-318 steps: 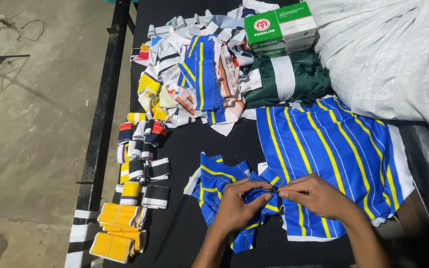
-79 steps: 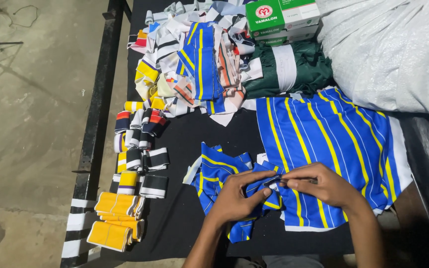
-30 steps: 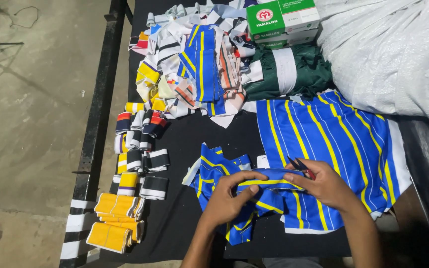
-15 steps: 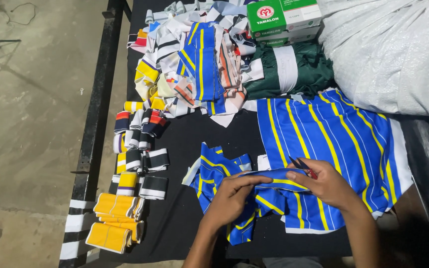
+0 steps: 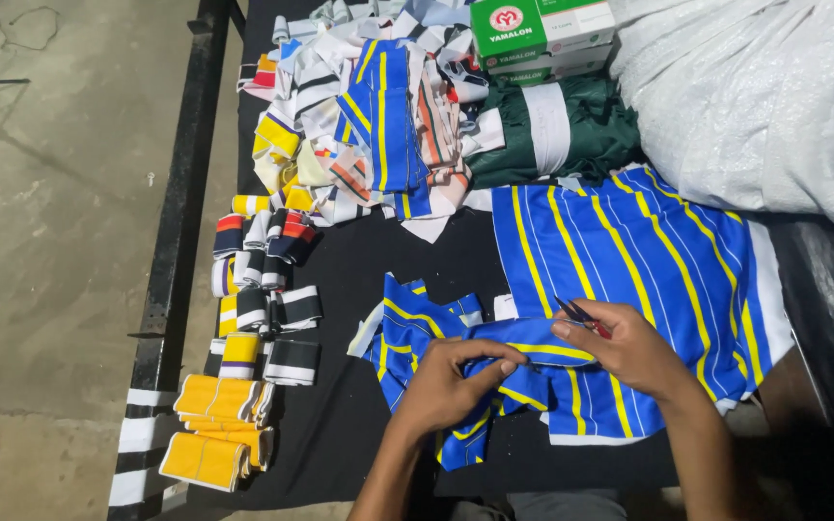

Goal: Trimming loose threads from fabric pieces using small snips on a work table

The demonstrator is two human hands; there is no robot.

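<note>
My left hand (image 5: pixel 448 388) and my right hand (image 5: pixel 623 345) together hold a narrow blue fabric strip with a yellow stripe (image 5: pixel 525 340), stretched between them just above the table. My right hand also pinches small red-handled snips (image 5: pixel 579 315), points aimed up and left. Under the strip lies a small pile of blue-and-yellow striped cut pieces (image 5: pixel 415 328). To the right a large blue panel with yellow and white stripes (image 5: pixel 629 260) lies flat, partly under my right hand.
Folded yellow, black and white ribbed bands (image 5: pixel 234 386) line the left edge of the black table (image 5: pixel 349 425). A heap of mixed striped scraps (image 5: pixel 359 125), green fabric (image 5: pixel 552 135), green-and-white boxes (image 5: pixel 542 39) and a big white sack (image 5: pixel 755 96) fill the back.
The strip has been pulled longer between my hands, and my left hand has slid down and left along it. My right hand stays over the large panel with the snips.
</note>
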